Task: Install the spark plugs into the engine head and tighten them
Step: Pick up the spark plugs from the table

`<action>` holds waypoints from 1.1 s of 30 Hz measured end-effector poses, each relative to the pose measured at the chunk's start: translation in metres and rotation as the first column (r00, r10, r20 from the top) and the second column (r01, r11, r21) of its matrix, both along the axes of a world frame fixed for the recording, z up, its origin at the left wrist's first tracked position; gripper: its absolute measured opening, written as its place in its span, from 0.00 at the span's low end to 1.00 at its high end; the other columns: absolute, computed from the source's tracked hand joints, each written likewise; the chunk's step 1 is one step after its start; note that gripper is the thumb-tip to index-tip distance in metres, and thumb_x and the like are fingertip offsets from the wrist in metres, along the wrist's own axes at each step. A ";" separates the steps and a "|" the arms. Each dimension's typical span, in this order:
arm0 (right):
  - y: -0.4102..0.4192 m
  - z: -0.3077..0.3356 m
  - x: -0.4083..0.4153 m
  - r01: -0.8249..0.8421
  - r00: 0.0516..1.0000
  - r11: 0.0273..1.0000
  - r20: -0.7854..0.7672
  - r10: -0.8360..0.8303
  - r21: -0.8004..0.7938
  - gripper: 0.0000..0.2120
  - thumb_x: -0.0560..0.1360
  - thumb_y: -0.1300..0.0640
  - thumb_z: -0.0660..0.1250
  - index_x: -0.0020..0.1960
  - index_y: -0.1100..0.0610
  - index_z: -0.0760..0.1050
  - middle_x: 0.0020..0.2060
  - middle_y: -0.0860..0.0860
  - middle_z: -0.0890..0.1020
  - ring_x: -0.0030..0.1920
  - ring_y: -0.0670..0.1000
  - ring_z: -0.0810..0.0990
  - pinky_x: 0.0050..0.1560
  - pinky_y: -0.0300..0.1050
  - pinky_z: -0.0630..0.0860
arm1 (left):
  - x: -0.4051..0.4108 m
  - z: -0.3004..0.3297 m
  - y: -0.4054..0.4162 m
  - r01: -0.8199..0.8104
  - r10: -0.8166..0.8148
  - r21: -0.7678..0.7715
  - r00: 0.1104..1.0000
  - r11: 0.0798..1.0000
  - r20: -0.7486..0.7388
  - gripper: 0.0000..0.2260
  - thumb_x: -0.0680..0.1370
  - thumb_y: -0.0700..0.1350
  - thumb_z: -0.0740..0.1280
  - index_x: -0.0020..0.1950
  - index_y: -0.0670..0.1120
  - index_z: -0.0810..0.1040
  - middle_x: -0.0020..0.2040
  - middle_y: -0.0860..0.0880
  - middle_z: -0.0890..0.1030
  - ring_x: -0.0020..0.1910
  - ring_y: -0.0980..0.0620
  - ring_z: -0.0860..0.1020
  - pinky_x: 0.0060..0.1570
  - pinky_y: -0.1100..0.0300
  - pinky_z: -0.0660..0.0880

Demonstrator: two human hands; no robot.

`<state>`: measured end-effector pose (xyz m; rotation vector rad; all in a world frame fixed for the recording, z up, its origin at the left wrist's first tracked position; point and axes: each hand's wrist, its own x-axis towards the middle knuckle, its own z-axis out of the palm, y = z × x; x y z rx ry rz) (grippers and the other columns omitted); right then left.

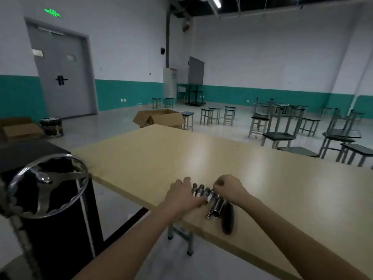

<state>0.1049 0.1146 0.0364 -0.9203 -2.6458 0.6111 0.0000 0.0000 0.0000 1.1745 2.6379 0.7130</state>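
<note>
The spark plugs (201,191) lie side by side between both hands, pointing away. The right hand (228,186) pinches one end — the left hand (181,194) rests flat beside them.

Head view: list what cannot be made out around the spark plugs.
- Spark plugs: exact count unclear; the left hand and right hand cover the row's ends.
- Right hand's fingers: curled over the row; what they pinch is hidden.
- Engine head: nowhere in view.
</note>
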 end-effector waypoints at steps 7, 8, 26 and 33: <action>0.008 -0.006 -0.023 0.026 0.995 1.000 0.092 -0.027 0.013 0.12 0.73 0.62 0.59 0.51 0.66 0.77 0.49 0.59 0.81 0.51 0.57 0.78 0.51 0.47 0.75 | -0.006 -0.001 0.032 0.093 -0.111 -0.189 0.990 0.977 -0.083 0.29 0.70 0.64 0.64 0.67 0.52 0.64 0.61 0.44 0.63 0.62 0.44 0.62 0.49 0.54 0.65; 0.007 -0.005 -0.024 0.019 0.996 1.000 0.085 -0.021 0.025 0.12 0.73 0.63 0.58 0.51 0.65 0.77 0.49 0.58 0.81 0.51 0.56 0.78 0.50 0.46 0.75 | -0.006 0.000 0.034 0.092 -0.112 -0.192 0.989 0.977 -0.096 0.25 0.70 0.63 0.64 0.62 0.51 0.67 0.58 0.45 0.63 0.59 0.44 0.63 0.46 0.55 0.64; 0.016 -0.027 -0.028 -0.046 0.995 0.984 -0.085 0.061 0.170 0.17 0.75 0.63 0.55 0.60 0.55 0.74 0.54 0.55 0.76 0.57 0.56 0.71 0.51 0.46 0.69 | 0.002 -0.003 0.036 0.047 -0.040 0.010 0.932 0.999 -0.359 0.09 0.79 0.42 0.57 0.55 0.38 0.69 0.50 0.39 0.78 0.48 0.40 0.76 0.36 0.55 0.62; -0.005 -0.019 -0.033 0.007 0.929 0.998 -0.370 -0.029 -0.060 0.12 0.75 0.61 0.57 0.56 0.56 0.73 0.44 0.50 0.75 0.45 0.49 0.74 0.41 0.37 0.65 | -0.008 -0.008 0.020 -0.280 0.125 0.619 0.951 0.734 0.281 0.05 0.76 0.43 0.63 0.43 0.43 0.69 0.35 0.47 0.75 0.31 0.48 0.71 0.29 0.58 0.64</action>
